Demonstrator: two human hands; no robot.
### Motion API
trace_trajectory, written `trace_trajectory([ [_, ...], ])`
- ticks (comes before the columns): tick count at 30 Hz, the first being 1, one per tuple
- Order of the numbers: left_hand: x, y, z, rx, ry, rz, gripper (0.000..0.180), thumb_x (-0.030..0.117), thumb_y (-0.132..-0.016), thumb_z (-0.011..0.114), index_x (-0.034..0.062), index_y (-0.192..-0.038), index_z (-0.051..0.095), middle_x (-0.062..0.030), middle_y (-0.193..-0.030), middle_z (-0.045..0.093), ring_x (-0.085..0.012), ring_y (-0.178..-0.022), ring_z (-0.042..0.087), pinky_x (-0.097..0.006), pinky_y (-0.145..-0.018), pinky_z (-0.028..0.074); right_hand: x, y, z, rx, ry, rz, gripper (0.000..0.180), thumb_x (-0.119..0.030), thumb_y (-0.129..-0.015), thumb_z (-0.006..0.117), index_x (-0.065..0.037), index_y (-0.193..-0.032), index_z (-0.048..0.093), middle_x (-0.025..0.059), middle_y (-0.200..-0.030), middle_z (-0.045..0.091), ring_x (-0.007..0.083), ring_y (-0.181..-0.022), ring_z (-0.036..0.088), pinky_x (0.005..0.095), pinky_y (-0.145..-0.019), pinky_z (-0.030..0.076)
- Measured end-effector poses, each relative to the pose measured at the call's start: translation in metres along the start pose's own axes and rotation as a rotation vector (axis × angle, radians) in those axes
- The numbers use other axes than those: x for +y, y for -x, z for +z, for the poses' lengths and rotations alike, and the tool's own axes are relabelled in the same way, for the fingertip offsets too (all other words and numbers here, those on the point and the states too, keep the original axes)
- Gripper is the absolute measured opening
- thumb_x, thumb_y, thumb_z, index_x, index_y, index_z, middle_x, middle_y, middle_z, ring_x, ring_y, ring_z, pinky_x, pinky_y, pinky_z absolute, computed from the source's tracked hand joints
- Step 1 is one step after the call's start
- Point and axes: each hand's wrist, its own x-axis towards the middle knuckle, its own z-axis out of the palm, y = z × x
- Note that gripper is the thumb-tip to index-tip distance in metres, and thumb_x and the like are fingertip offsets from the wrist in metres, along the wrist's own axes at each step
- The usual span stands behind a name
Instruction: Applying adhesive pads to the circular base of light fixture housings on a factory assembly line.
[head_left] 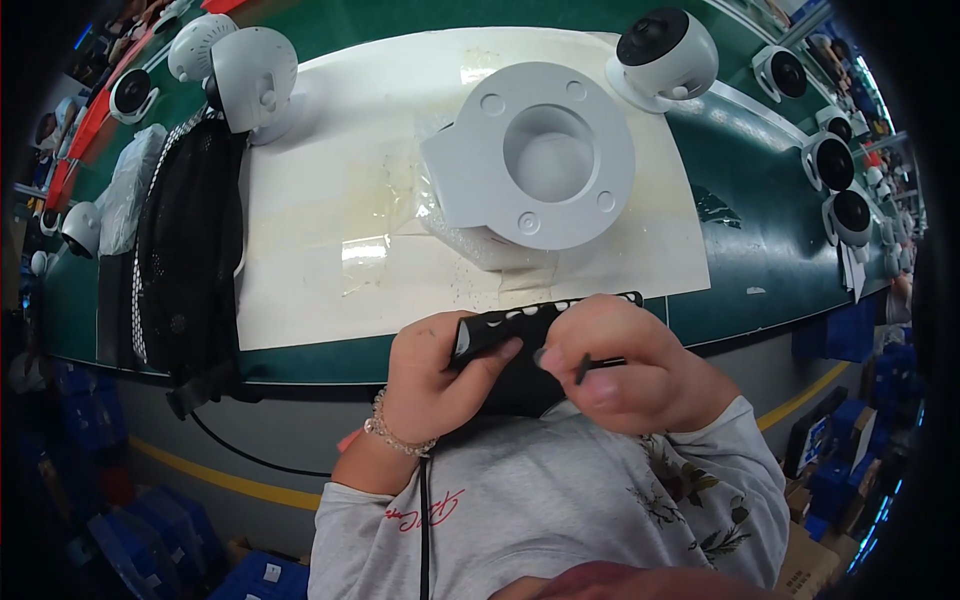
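My left hand (435,375) grips a flat black part (515,325) with a row of white slots along its upper edge, held close to my chest below the table edge. My right hand (620,365) covers the part's right half and pinches a thin black stick-like piece (598,364) between thumb and fingers. A beaded bracelet (395,435) sits on my left wrist. Most of the black part's lower side is hidden behind both hands.
A grey round fixture (545,150) with a central cup stands on a white mat (330,240) over the green table (740,240). White dome-shaped camera units (665,55) line the far and right edges. A black mesh tray (185,250) lies at the left.
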Motion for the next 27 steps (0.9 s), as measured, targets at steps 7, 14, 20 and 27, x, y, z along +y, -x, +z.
trace_trajectory([
  [7, 0.008, -0.006, -0.004, -0.022, -0.12, 0.033, 0.013, 0.004, -0.068, 0.065, 0.0027, -0.079, 0.058, -0.0089, -0.063, 0.057, -0.0227, -0.054, 0.056, -0.028, -0.05, 0.043, 0.003, -0.01, -0.002, 0.083, 0.214, 0.12, 0.075, 0.016, -0.066, 0.06, -0.027, -0.122, 0.031, 0.0115, -0.098, 0.048, 0.0217, -0.077, 0.057, 0.0311, -0.064, 0.051],
  [14, 0.006, -0.007, -0.007, -0.053, -0.109, 0.106, 0.013, 0.002, -0.068, 0.063, 0.0033, -0.08, 0.058, -0.0098, -0.066, 0.059, -0.0231, -0.056, 0.058, -0.028, -0.051, 0.045, 0.018, -0.001, 0.016, 0.107, 0.194, -0.085, 0.084, 0.02, -0.063, 0.057, -0.03, -0.124, 0.029, 0.0105, -0.102, 0.045, 0.0188, -0.067, 0.054, 0.0264, -0.053, 0.048],
  [20, 0.004, -0.006, -0.005, -0.042, -0.112, 0.12, 0.016, -0.001, -0.066, 0.06, 0.003, -0.081, 0.058, -0.0099, -0.069, 0.06, -0.0233, -0.057, 0.058, -0.028, -0.052, 0.046, 0.025, 0.004, 0.016, 0.093, 0.107, -0.136, 0.087, 0.022, -0.06, 0.058, -0.029, -0.124, 0.029, 0.0084, -0.105, 0.043, 0.0178, -0.066, 0.052, 0.0244, -0.05, 0.045],
  [27, 0.008, -0.006, -0.006, -0.054, -0.099, 0.073, 0.017, -0.001, -0.065, 0.061, 0.0027, -0.081, 0.057, -0.0101, -0.069, 0.06, -0.0235, -0.057, 0.058, -0.028, -0.052, 0.045, 0.024, 0.006, 0.012, 0.086, 0.117, -0.296, 0.042, -0.008, -0.073, 0.061, -0.016, -0.112, 0.048, 0.0115, -0.101, 0.05, 0.0215, -0.069, 0.055, 0.0257, -0.055, 0.046],
])
